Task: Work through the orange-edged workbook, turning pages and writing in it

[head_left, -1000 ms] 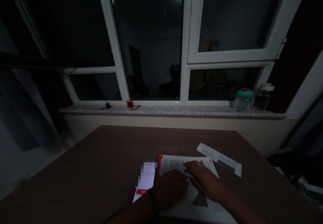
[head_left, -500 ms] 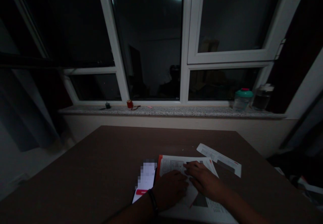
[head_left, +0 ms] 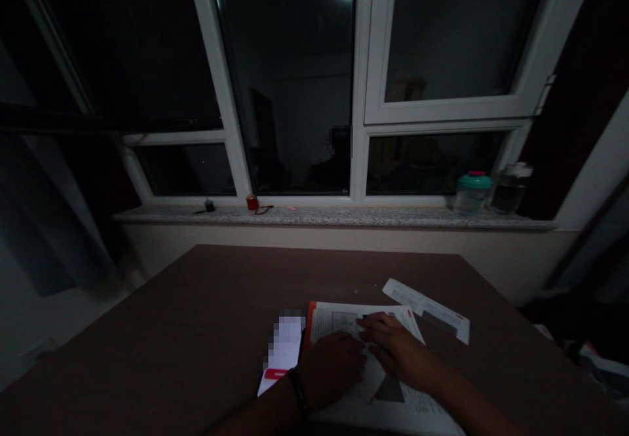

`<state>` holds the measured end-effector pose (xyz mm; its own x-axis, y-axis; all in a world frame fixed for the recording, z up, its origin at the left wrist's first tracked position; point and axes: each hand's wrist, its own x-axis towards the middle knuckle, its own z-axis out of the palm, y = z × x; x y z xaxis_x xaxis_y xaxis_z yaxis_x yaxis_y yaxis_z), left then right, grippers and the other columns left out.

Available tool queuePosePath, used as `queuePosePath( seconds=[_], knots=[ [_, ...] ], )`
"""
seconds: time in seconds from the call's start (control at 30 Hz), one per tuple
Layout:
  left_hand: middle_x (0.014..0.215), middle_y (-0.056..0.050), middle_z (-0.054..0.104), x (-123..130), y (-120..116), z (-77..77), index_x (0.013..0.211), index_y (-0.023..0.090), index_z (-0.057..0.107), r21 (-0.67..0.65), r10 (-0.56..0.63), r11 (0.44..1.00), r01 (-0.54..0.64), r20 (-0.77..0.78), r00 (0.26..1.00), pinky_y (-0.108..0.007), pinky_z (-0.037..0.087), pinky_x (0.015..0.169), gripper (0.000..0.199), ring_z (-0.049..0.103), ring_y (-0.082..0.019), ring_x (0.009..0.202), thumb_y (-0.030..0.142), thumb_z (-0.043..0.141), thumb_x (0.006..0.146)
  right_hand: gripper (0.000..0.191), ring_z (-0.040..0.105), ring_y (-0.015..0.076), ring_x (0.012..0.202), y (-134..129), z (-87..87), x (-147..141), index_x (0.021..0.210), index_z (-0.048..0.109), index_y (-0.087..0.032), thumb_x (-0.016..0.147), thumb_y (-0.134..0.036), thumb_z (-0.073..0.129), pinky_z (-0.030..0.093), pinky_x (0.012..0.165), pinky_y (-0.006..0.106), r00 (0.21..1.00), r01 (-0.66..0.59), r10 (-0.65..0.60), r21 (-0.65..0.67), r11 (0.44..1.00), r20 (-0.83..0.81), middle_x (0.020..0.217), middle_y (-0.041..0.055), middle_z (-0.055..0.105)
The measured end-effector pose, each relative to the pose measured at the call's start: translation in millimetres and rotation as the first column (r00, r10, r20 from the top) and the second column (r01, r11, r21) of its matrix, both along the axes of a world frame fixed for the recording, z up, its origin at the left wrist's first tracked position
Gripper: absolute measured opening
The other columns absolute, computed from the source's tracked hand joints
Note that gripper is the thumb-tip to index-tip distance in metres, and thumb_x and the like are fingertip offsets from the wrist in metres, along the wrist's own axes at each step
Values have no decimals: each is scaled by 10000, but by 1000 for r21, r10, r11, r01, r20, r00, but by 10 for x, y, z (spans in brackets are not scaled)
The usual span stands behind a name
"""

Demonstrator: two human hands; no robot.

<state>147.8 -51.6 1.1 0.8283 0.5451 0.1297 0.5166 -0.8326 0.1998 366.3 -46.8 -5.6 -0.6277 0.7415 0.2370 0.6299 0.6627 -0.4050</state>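
Observation:
A printed booklet (head_left: 413, 410) with an orange-red spine edge lies on the brown table. On its page is a small pale piece of paper (head_left: 374, 377), seemingly folded and partly covered by my hands. My left hand (head_left: 331, 367), a dark band on its wrist, is closed over the paper's left side with bent fingers held together. From the right, my right hand (head_left: 400, 351) rests on the paper and page with its fingers stretched out and apart. The fingertips of both hands nearly meet, and what lies under them is hidden.
A lit phone (head_left: 285, 347) lies against the booklet's left side. Beyond it to the right is a cut paper strip (head_left: 427, 310). On the granite windowsill (head_left: 344, 216) stand a teal-lidded jar (head_left: 472, 193), a clear bottle (head_left: 511, 190) and a small red item (head_left: 252, 202).
Both hands stay nearly in place over the paper. Only a slight shift shows at the small paper's lower edge below the fingers.

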Motion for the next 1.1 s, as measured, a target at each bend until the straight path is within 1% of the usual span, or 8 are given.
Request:
queuePosePath(
  seconds=[0.17, 0.3, 0.43, 0.6, 0.73, 0.93, 1.0, 1.1],
  knots=[
    [1190, -26, 628, -16, -6, -3, 1046, 200, 626, -4, 9, 1000, -8, 40, 999, -314, 420, 945, 148, 547, -215, 1109, 166, 644, 902, 331, 451, 265, 1223, -5, 13, -7, 1183, 636, -251, 902, -194, 471, 381, 1020, 466, 1000, 16, -16, -7, 1000, 15, 1378, 60, 555],
    [1202, -30, 627, -19, 10, -28, 1053, 207, 636, -13, 0, 1000, 1, 50, 999, -328, 419, 952, 138, 552, -220, 1109, 185, 629, 917, 355, 459, 257, 1213, -5, 33, -22, 1215, 618, -255, 902, -198, 460, 381, 1021, 448, 999, 26, -25, -28, 999, 22, 1371, 60, 559],
    [1196, -41, 629, -18, 11, -13, 1061, 200, 635, -11, -2, 1000, 3, 42, 999, -327, 420, 953, 148, 548, -220, 1119, 185, 629, 914, 372, 468, 261, 1200, -5, 35, -21, 1226, 611, -255, 889, -192, 468, 378, 1019, 452, 999, 39, -38, -40, 998, 26, 1361, 67, 563],
    [1187, -34, 633, -23, 14, -27, 1028, 200, 642, -1, -1, 1000, 1, 43, 999, -323, 421, 948, 122, 557, -215, 1098, 164, 608, 916, 350, 447, 265, 1220, -10, 45, -10, 1203, 623, -257, 896, -186, 472, 365, 1025, 455, 999, 19, -19, -11, 1000, 35, 1359, 62, 565],
    [1204, -30, 625, -34, 19, -59, 1066, 214, 641, -10, 7, 1000, -7, 63, 998, -326, 420, 946, 153, 543, -219, 1121, 183, 613, 919, 362, 459, 255, 1198, 5, 27, -12, 1231, 608, -271, 900, -189, 487, 377, 1006, 431, 999, 8, -8, 3, 1000, 44, 1316, 49, 592],
    [1224, -23, 620, -30, 1, -16, 1068, 219, 645, -43, 24, 999, -22, 49, 999, -334, 414, 959, 167, 539, -224, 1125, 181, 628, 906, 368, 475, 255, 1173, -4, 34, -14, 1242, 601, -274, 901, -186, 493, 389, 986, 420, 999, 15, -15, 8, 1000, 35, 1317, 53, 590],
    [1222, -28, 621, -32, 0, -18, 1079, 213, 640, -37, 16, 999, -14, 51, 999, -334, 406, 968, 170, 537, -225, 1132, 176, 616, 914, 353, 478, 254, 1170, -13, 48, -11, 1222, 612, -270, 899, -184, 497, 390, 984, 419, 1000, 16, -16, 13, 1000, 25, 1308, 55, 595],
    [1204, -24, 625, -37, 5, -33, 1068, 207, 634, -22, 12, 1000, -10, 69, 998, -318, 413, 953, 154, 536, -220, 1129, 178, 622, 917, 282, 487, 248, 1161, -22, 61, 0, 1103, 660, -257, 871, -164, 528, 395, 976, 406, 1000, 24, -24, 9, 1000, 10, 1251, 46, 627]
  ],
)
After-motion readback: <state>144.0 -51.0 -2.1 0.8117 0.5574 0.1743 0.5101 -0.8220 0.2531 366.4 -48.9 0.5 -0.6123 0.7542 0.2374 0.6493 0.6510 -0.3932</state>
